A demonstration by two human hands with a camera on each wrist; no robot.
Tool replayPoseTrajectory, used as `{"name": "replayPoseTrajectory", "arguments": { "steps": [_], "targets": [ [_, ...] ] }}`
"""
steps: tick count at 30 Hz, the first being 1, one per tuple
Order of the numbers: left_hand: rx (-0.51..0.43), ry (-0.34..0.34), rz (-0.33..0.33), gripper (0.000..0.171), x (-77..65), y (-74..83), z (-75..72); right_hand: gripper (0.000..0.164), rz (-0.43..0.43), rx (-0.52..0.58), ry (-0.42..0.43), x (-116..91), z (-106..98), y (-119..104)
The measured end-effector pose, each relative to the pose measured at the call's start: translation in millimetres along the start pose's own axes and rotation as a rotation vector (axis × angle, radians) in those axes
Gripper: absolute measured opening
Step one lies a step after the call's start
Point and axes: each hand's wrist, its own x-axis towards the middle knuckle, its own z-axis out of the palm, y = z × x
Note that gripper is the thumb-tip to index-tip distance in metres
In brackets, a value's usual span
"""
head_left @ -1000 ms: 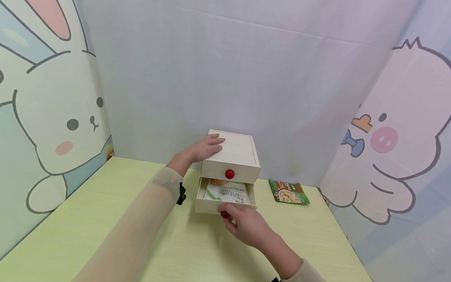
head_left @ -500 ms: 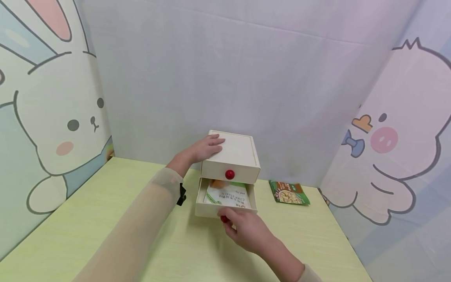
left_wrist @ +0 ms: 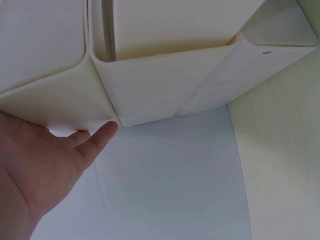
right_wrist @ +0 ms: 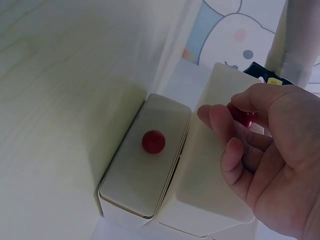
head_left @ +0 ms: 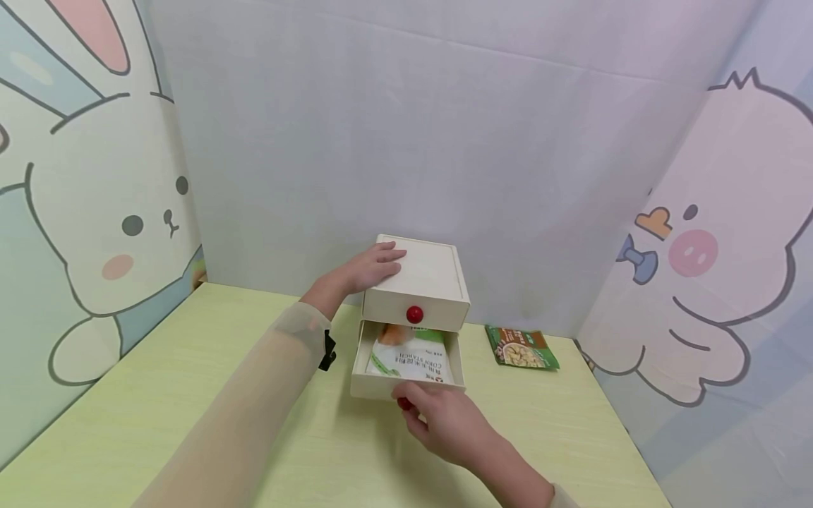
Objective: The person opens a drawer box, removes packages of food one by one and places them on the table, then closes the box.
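A cream cabinet (head_left: 425, 267) has stacked drawers with red knobs. Its drawer (head_left: 375, 384) below the top one is pulled partly out, holding a white and green bag of corn starch (head_left: 413, 358). My right hand (head_left: 447, 422) pinches that drawer's red knob (right_wrist: 244, 117) between thumb and fingers. On the upper left edge of the cabinet rests my left hand (head_left: 365, 268), fingers stretched over the top. The left wrist view has the left hand (left_wrist: 50, 165) against the cabinet's side. A lower drawer (right_wrist: 135, 175) with its own knob shows closed in the right wrist view.
A green and brown food packet (head_left: 522, 348) lies on the pale yellow-green table (head_left: 254, 395), right of the cabinet. Behind stands a plain pale cloth wall (head_left: 432, 141). Cartoon-printed panels flank the table on both sides.
The drawer has slid a little further out towards me, with my right hand on its knob. More of the corn starch bag shows. My left hand has stayed in place.
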Motion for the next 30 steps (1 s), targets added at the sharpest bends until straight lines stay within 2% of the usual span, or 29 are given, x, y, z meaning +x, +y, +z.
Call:
{"name": "replayPoseTrajectory", "arguments": {
  "steps": [17, 30],
  "targets": [
    [-0.003, 0.001, 0.008, 0.059, 0.0, -0.2, 0.0, 0.025, 0.002, -0.014, -0.048, -8, -6, -10],
    [0.003, -0.001, 0.008, 0.059, 1.1, -2.1, 0.7, 0.025, -0.022, -0.019, -0.043, -12, -7, -16]
  ]
}}
